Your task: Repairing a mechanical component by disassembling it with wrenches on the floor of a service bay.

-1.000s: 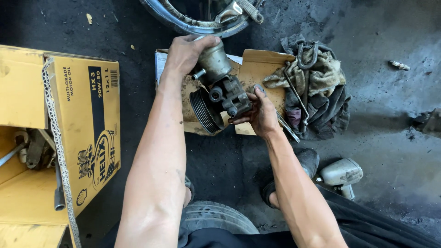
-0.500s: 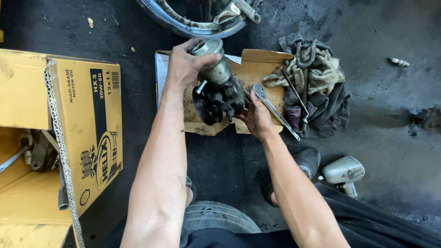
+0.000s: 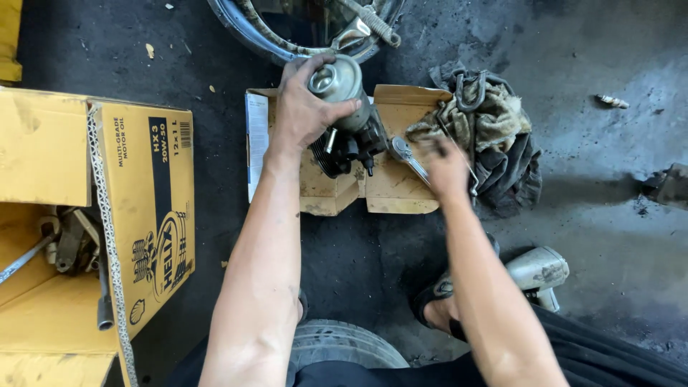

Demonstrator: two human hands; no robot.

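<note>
I am gripping a greasy metal pump assembly with a silvery cylindrical canister on top and a dark ribbed pulley at its side [image 3: 344, 118] with my left hand [image 3: 304, 107], fingers wrapped over the rounded canister end, and I am keeping it propped upright on the flattened sheet of brown cardboard [image 3: 401, 190] lying on the dark, oil-stained concrete floor [image 3: 609, 208] under my hand. It is looking like a solid cast part, so I am judging it heavy and completely stiff, with most of the weight down in the black body below my palm; the smooth canister is probably oily and slippery, so the surer hold would be lower, around the dark body or the ribbed pulley just under my fingers, not the polished top. My right hand [image 3: 444, 161] is blurring as it is reaching to the right of the part, hovering over a chrome open-ended wrench [image 3: 408, 156] lying on the cardboard; I cannot tell whether its fingers are closed on anything. Just beyond that hand a heap of dirty tan and grey rags [image 3: 494, 136] is lying, and far off to the left of my left hand a yellow cardboard carton holding tools [image 3: 122, 208] is sitting open.
</note>
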